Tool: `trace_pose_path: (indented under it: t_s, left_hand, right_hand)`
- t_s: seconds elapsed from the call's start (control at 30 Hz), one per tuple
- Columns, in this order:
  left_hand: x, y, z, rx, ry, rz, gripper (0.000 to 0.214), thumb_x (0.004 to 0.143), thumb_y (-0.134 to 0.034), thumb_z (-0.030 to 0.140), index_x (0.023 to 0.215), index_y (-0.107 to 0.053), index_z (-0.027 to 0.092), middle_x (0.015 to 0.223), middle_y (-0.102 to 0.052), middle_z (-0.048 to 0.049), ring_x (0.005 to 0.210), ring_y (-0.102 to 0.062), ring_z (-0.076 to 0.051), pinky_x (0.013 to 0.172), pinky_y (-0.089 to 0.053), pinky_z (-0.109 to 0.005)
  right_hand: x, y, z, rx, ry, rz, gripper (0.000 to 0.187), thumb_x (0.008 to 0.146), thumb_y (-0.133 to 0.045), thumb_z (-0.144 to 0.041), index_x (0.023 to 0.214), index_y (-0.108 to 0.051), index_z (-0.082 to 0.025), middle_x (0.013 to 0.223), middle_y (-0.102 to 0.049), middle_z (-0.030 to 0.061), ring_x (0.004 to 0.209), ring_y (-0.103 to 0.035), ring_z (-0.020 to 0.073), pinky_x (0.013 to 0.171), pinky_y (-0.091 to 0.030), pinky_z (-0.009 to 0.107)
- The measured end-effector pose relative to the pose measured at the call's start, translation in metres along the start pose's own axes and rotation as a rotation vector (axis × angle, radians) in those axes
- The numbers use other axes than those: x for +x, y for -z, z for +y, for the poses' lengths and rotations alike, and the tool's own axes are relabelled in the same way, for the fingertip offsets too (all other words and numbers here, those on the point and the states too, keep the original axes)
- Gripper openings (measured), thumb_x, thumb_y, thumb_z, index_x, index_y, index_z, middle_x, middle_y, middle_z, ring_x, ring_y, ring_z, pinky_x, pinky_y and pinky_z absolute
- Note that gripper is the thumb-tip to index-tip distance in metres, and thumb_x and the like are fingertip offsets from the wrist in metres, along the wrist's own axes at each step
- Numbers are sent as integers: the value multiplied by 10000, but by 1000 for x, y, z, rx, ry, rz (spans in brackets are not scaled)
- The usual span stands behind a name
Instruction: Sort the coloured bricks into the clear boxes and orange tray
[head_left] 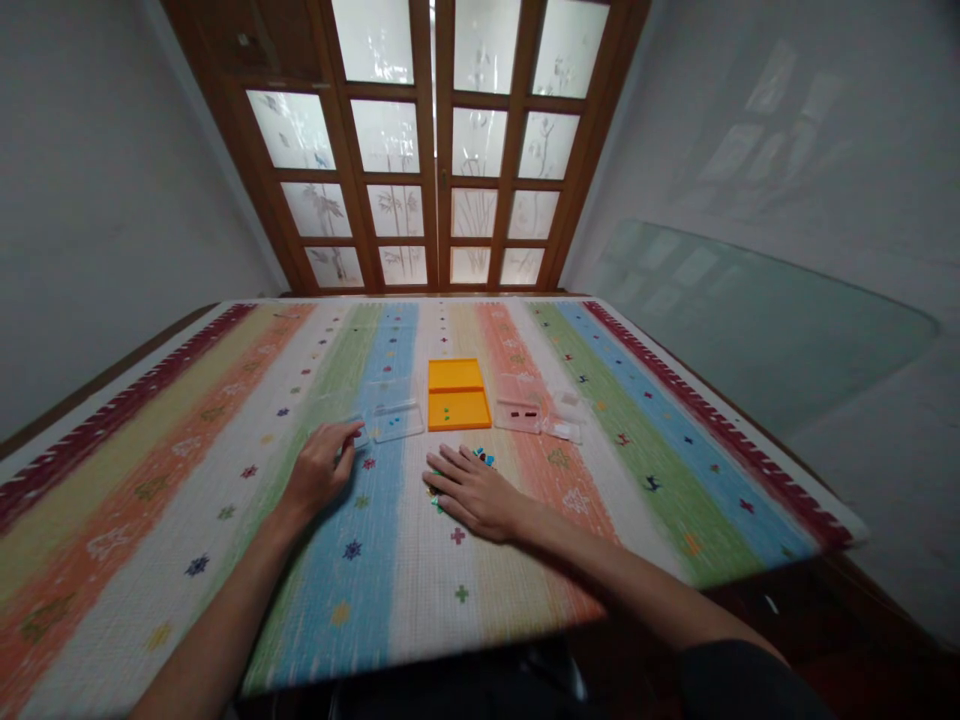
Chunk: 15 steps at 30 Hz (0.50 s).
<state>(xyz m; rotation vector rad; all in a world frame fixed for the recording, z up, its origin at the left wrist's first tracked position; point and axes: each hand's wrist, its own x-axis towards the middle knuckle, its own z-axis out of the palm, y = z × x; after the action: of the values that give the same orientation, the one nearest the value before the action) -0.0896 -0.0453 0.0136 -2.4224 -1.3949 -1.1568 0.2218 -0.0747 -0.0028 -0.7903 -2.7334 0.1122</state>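
In the head view, your right hand [476, 495] lies palm down on the striped tablecloth [360, 620], its fingers straight and slightly apart, covering part of a scatter of small coloured pieces [486, 457]. Some blue and dark ones show just beyond your fingertips, and a few green ones peek out along the near side of that hand; how many lie underneath, you cannot tell from here.

Your left hand [319, 468] rests to the left with its fingers bent and the thumb near the index finger. Its fingertips are at the left end of a clear box [397, 437], and whether they pinch anything is too small to tell. That box has a few light-blue bits [394, 422] in it.

Straight ahead of you, between the two clear containers, an orange case [459, 373] lies opened out flat, with a couple of green pieces [446, 413] in its nearer half. To its right, the second clear box [517, 428] holds dark red pieces [531, 415]. Past the table's far edge stand wooden doors [445, 200] with frosted panes.
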Motion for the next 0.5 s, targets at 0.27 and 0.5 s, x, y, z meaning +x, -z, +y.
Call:
trace_pose_path:
  t_s: [0.27, 0.5]
  left_hand:
    - [-2, 2, 3, -65, 78, -57, 278, 946, -455, 224, 1139, -650, 177, 917, -721, -83, 887, -671, -233, 868, -543, -407]
    - [-2, 3, 5, -54, 48, -59, 273, 952, -449, 219, 1122, -657, 167, 916, -726, -89, 893, -670, -233, 866, -541, -404]
  right_hand:
    - [-15, 13, 5, 17, -24, -105, 512, 1063, -382, -412, 1547, -381, -246, 1620, -328, 116, 1517, -229, 293, 1206, -228, 541]
    - [-4, 9, 2, 13, -7, -123, 559, 1035, -421, -523, 1529, -412, -262, 1625, -318, 114, 1524, -194, 309, 1216, -165, 557]
